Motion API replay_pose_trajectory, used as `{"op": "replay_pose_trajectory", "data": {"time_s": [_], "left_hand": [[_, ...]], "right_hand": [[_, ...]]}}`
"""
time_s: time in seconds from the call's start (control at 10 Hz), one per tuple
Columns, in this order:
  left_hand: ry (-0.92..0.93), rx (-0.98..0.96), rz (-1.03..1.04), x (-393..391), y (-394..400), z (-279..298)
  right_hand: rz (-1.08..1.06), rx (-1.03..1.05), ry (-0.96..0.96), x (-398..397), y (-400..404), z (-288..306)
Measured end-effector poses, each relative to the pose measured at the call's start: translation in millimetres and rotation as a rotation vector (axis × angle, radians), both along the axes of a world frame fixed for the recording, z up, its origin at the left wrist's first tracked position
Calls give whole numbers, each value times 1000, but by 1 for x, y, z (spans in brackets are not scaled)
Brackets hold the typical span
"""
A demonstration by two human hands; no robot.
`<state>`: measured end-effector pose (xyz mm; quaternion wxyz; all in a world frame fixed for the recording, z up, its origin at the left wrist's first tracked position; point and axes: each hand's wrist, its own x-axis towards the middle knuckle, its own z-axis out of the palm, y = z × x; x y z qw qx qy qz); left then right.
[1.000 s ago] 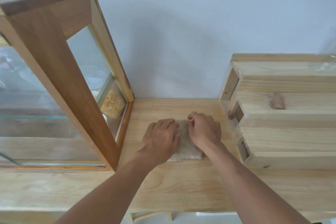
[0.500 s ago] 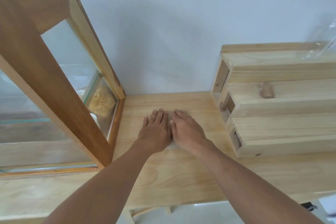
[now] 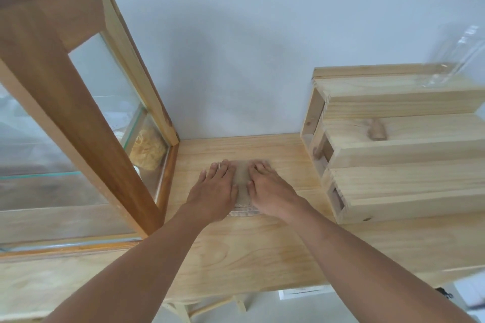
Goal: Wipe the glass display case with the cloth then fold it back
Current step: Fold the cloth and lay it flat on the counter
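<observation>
A folded beige cloth (image 3: 242, 186) lies flat on the pale wooden table (image 3: 249, 249), between the glass display case (image 3: 78, 118) on the left and a wooden rack on the right. My left hand (image 3: 214, 191) rests palm down on the cloth's left part, fingers spread and pointing away from me. My right hand (image 3: 270, 189) presses flat on its right part. Only a strip of cloth shows between the hands, plus its near edge. Neither hand grips anything.
A stepped pale wooden rack (image 3: 399, 149) stands at the right, with a clear glass bottle (image 3: 456, 57) on its top step. The display case holds a yellowish bundle (image 3: 147, 149) behind its side pane. A white wall closes the back.
My right hand went from pinching the cloth's top edge to lying flat. Both hands then slid slightly apart on the cloth. The view shifted a little.
</observation>
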<state>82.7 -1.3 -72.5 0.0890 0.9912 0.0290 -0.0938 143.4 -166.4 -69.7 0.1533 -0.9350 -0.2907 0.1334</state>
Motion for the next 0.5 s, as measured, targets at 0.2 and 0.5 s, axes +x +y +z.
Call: {"op": "replay_pose_trajectory", "data": {"time_s": [0.2, 0.5], "left_hand": [[-22, -24, 14, -7, 1, 11], [-67, -38, 27, -3, 4, 28]], "right_hand": [[-41, 19, -2, -2, -8, 13], [-65, 541, -152, -26, -29, 105]]}}
